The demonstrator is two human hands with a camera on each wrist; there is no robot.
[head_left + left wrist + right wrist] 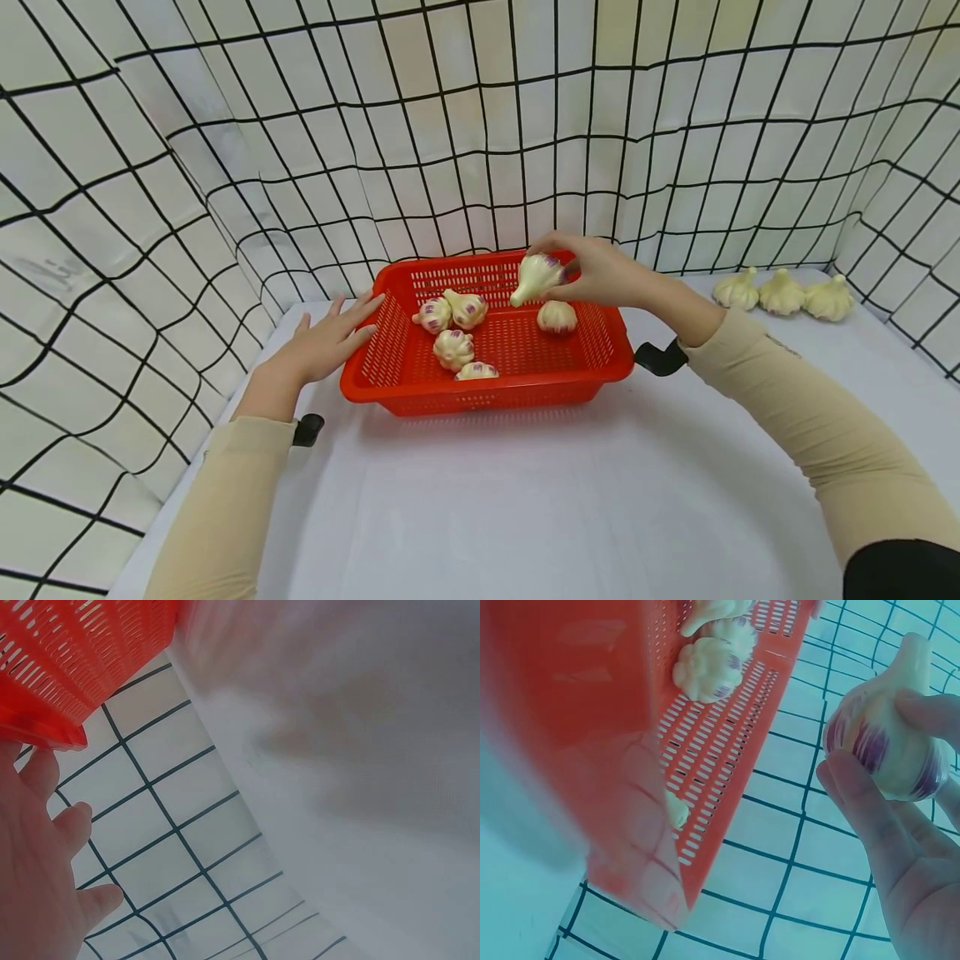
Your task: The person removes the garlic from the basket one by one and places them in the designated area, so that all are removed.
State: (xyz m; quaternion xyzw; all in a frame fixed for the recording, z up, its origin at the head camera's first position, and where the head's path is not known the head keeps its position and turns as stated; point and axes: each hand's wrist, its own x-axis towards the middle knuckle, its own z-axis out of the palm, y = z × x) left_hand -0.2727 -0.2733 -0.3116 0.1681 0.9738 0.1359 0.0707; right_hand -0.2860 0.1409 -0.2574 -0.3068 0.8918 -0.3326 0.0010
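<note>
A red plastic basket (487, 398) with slotted walls stands on the white table. My right hand (592, 268) grips a garlic bulb (537, 275) with purple streaks, over the basket's back right part; in the right wrist view the thumb and fingers curl round this bulb (889, 727). Below it, inside the basket, lies another garlic bulb (557, 317). Several purple-streaked bulbs (453, 349) rest in the basket's left half, one partly hidden by the front rim. My left hand (322, 340) has its fingers spread, fingertips at the basket's left rim.
Three pale garlic bulbs (781, 292) stand in a row on the table (495, 508) at the far right. White walls with a black grid (480, 125) enclose the table at the back and on both sides.
</note>
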